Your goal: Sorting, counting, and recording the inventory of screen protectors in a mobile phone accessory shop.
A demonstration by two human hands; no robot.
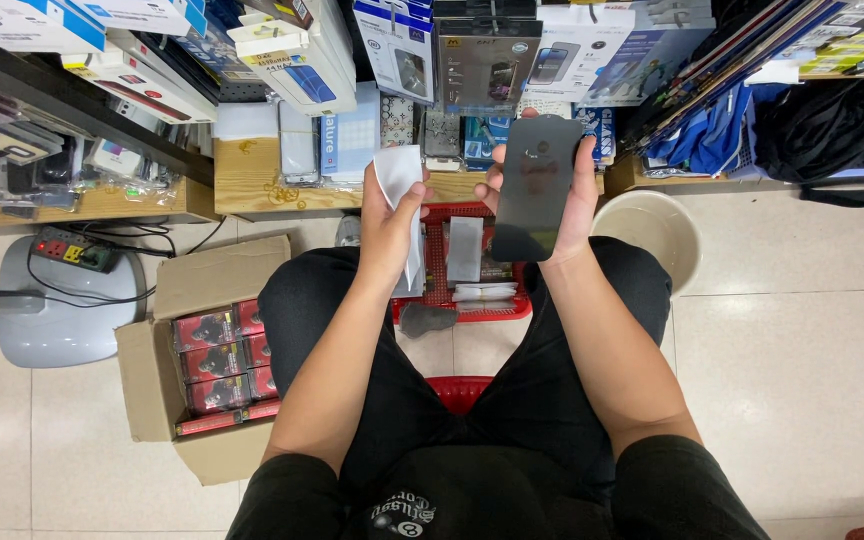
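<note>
left hand [389,222] closed on a white sleeve [399,180], right hand [562,195] gripping a dark glass sheet [535,185] upright by its edges, both raised above the red basket [472,300]. more white sleeves [465,250] inside that basket; left of it, an open carton [167,390] holding red packs [222,360]; right of it, a beige bucket [652,235].

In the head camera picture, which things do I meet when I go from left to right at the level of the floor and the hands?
Grey fan base → cardboard box of red packs → left hand holding a white sheet → red basket → right hand holding a dark glass panel → beige bucket.
</note>
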